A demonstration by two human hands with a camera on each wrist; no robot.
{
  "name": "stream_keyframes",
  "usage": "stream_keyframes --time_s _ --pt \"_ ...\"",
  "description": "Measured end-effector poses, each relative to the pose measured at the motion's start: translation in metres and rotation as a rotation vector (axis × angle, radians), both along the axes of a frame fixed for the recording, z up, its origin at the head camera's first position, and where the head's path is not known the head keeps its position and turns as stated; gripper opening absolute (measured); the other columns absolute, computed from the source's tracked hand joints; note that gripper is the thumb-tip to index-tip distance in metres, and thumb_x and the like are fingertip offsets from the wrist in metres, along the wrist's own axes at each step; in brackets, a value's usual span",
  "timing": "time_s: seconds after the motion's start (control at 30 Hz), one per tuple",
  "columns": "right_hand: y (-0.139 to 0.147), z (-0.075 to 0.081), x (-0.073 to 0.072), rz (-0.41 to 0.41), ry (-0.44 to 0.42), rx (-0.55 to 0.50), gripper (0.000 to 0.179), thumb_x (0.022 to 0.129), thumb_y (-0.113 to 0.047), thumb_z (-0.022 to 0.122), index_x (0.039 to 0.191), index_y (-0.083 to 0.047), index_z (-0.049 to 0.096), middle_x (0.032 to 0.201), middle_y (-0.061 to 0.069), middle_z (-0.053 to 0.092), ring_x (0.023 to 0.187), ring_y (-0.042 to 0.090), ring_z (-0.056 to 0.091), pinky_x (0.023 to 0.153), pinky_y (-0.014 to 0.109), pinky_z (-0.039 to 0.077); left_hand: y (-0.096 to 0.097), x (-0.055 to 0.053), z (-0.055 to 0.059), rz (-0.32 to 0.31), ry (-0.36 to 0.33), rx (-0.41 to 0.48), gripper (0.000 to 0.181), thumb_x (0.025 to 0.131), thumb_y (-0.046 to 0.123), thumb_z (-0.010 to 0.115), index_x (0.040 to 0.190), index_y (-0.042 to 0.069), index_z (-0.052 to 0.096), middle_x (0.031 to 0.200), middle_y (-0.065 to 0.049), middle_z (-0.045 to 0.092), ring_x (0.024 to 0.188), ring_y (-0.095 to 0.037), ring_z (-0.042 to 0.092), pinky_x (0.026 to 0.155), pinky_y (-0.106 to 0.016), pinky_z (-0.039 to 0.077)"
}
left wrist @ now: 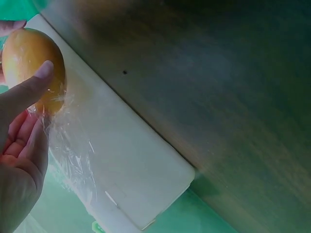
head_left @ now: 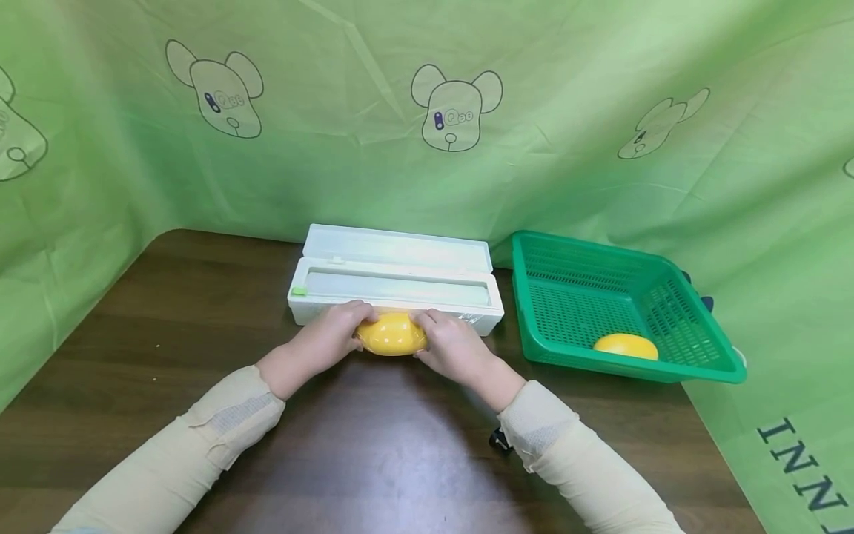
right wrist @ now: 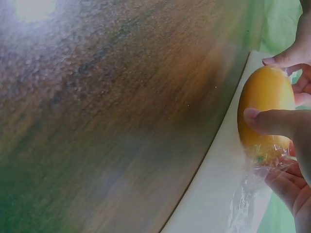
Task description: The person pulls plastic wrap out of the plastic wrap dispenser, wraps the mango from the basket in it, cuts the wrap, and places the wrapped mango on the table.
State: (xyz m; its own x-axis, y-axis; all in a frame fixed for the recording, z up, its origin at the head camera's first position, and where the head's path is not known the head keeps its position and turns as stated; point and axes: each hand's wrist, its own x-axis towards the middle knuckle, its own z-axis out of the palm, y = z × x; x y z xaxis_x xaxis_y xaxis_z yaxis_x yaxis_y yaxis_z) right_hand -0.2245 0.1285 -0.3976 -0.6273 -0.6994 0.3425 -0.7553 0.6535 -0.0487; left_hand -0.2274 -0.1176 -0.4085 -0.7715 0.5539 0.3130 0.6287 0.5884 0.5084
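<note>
Both hands hold a smooth yellow mango [head_left: 392, 334] by its two ends, just in front of a white cling film dispenser [head_left: 310, 313]. My left hand [head_left: 331, 335] grips the left end, and the thumb lies over the skin in the left wrist view. At the other end my right hand [head_left: 456, 347] grips it, thumb on top and fingers underneath. Clear cling film [left wrist: 73, 145] wraps the fruit and bunches in wrinkles at its ends. The dispenser's lid [head_left: 400, 248] is tipped back, and a green slider [head_left: 299, 291] sits at its left end.
To the right stands a green perforated basket [head_left: 523, 311] with another yellow mango [head_left: 626, 345] in it. A dark wooden table [head_left: 400, 460] lies beneath everything. Green printed curtains [head_left: 360, 148] hang along the back and sides, close behind the dispenser and basket.
</note>
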Motion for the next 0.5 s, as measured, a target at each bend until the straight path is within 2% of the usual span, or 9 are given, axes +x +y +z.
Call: stream_keyframes --time_s 0.27,0.5 --pt "-0.0008 -0.0008 -0.0023 -0.009 -0.077 -0.008 0.055 0.073 -0.010 0.093 0.118 0.005 0.065 0.109 0.015 0.070 0.095 0.029 0.069 0.084 0.041 0.057 -0.0002 -0.0018 0.0016 0.002 -0.067 -0.020 0.039 0.072 -0.012 0.085 0.104 -0.002 0.066 0.105 -0.013 0.069 0.098 -0.028 0.063 0.088 -0.044 0.053" --pt "0.0010 -0.0065 -0.0045 -0.005 -0.075 -0.013 0.056 0.072 -0.011 0.093 0.118 0.005 0.066 0.112 0.015 0.070 0.099 0.029 0.069 0.086 0.040 0.057 0.0003 -0.0036 0.0009 -0.001 -0.091 -0.035 0.038 0.071 -0.012 0.085 0.103 -0.002 0.067 0.103 -0.011 0.069 0.095 -0.027 0.063 0.088 -0.045 0.053"
